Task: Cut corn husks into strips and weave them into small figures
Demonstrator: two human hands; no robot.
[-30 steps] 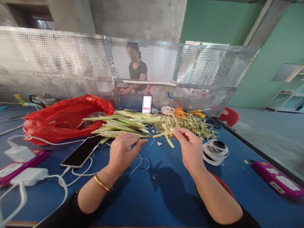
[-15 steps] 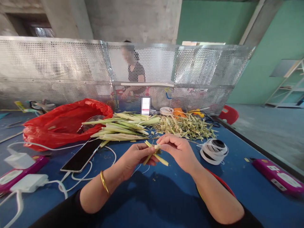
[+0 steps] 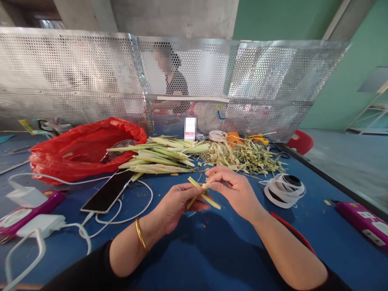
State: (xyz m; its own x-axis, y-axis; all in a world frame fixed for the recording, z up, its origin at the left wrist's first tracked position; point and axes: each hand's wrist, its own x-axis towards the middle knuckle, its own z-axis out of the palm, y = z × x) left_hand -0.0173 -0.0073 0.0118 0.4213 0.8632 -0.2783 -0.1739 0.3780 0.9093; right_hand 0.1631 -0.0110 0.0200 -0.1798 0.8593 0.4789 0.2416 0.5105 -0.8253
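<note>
My left hand (image 3: 184, 200), with a gold bangle at its wrist, is closed on a small bundle of pale green plant strips (image 3: 212, 201) that cross and stick out past the fingers. My right hand (image 3: 232, 188) pinches the pale knotted part of the same bundle with thumb and forefinger. Just beyond my hands lies a pile of long pale green stalks (image 3: 160, 155) on the left. To its right is a heap of short, curled plant pieces (image 3: 251, 155). A roll of white cord (image 3: 284, 190) stands right of my right hand.
An open red plastic bag (image 3: 81, 151) sits at the left, near a phone (image 3: 106, 194), white cables and chargers. Purple devices (image 3: 362, 222) lie at both sides of the blue table (image 3: 212, 258). A person (image 3: 176, 83) is behind the perforated metal screen (image 3: 100, 76).
The camera view has shifted, so the table items appear slightly displaced. Both hands keep hold of the bundle, with only slight movement of the fingers.
</note>
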